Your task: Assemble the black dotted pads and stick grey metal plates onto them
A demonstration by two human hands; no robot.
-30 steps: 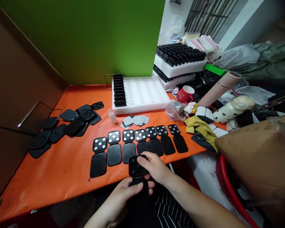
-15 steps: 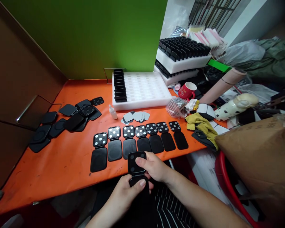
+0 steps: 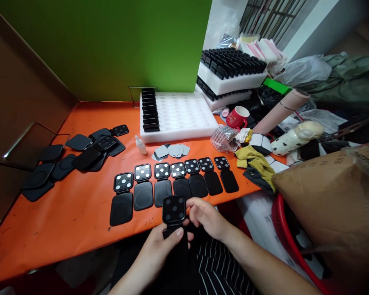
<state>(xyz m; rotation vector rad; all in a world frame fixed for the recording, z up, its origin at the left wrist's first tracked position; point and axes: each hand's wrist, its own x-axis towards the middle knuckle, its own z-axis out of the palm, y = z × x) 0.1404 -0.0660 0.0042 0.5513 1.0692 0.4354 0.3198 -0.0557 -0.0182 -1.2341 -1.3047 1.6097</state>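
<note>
One open black case (image 3: 174, 209) is sitting in the left hand (image 3: 166, 244), over the near edge of the orange bench (image 3: 80, 221), just this side of seven open cases (image 3: 182, 188) lying in a row. Left hand is gripping the lower flap, thumb pressing on top, fingers wrapping under. Right hand (image 3: 207, 217) is hovering at the case's right edge, fingers loosely bent, gap narrow, nothing showing in it; can't tell if a fingertip is touching. Risk: only the flap looks held, so a nudge from the right hand could be swinging the dotted panel at the hinge or tipping the case down past the bench edge. Far end is overlapping the row in view, so a forward bump could be knocking those out of line. Long axis is running away from the body, dotted panel pointing far, hinge crossing between, flap nearest. Dotted side is facing up.
</note>
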